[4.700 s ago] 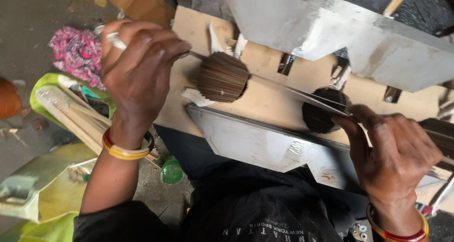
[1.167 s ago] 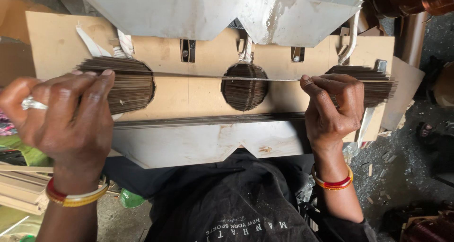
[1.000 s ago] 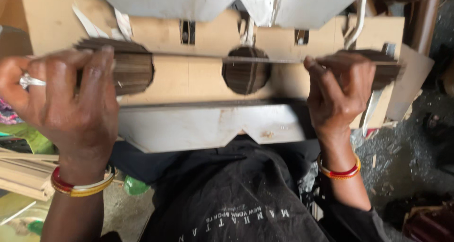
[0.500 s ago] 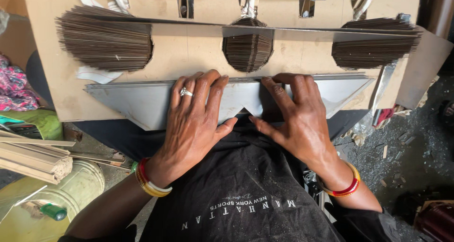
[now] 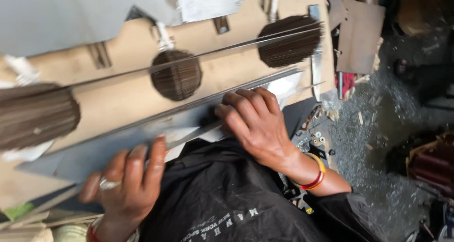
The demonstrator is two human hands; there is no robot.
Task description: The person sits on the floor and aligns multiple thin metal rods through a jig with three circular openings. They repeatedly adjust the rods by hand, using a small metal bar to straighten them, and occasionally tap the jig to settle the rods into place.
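Note:
A tan wooden board [image 5: 127, 93] lies tilted across my lap, carrying three bundles of thin dark sticks: one at the left [image 5: 35, 116], one in the middle [image 5: 176, 74], one at the right [image 5: 289, 39]. A thin metal strip crosses over the bundles. A grey metal flap [image 5: 118, 145] runs along the board's near edge. My left hand [image 5: 125, 183], with a ring, rests on the flap's lower edge, fingers pointing up. My right hand [image 5: 255, 121], with red and yellow bangles, presses on the flap near its right end, fingers curled over the edge.
A second grey metal plate [image 5: 71, 12] sits at the board's far side. Black cloth [image 5: 227, 194] covers my lap. Grey floor with debris [image 5: 373, 142] lies at the right, with small metal parts [image 5: 314, 138] and brown cardboard [image 5: 359, 29].
Both hands left the outer stick bundles and came down onto the near metal flap. The view has tilted, and my hands have spread apart along the flap since half a second ago.

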